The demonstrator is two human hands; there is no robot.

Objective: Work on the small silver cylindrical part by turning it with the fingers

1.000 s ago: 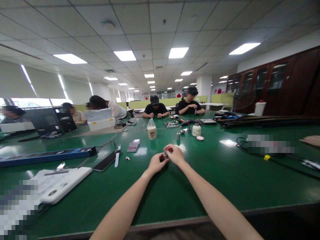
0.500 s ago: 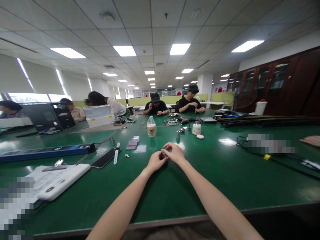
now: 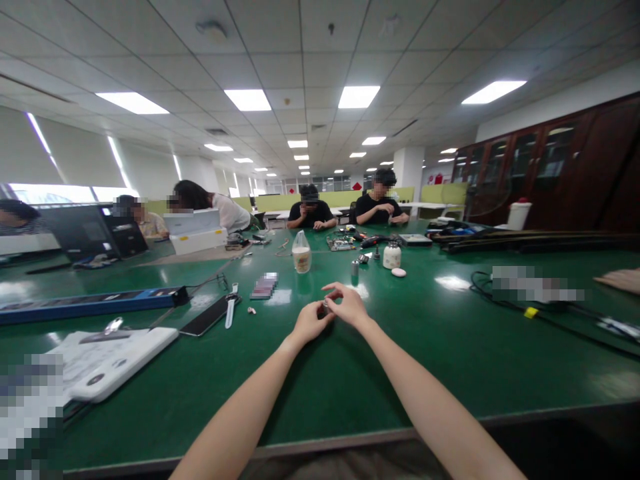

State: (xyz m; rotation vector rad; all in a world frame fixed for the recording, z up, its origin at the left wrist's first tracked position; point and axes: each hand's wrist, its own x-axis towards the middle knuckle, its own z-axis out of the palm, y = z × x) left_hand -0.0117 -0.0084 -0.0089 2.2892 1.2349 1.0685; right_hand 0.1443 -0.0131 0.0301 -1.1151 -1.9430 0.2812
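Fingers of the left hand (image 3: 310,321) pinch a small metallic part (image 3: 325,309); the right hand (image 3: 349,306) curls against it, grip unclear. I judge handling unfinished; one grey cylinder (image 3: 355,268) stands untouched.

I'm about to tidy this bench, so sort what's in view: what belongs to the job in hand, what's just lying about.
In the job:
small metallic part, mostly hidden, held between left hand and right hand
possibly the metal cylinder standing beyond them

Apparently lying about:
bagged cup
white jar
watch
blue bar
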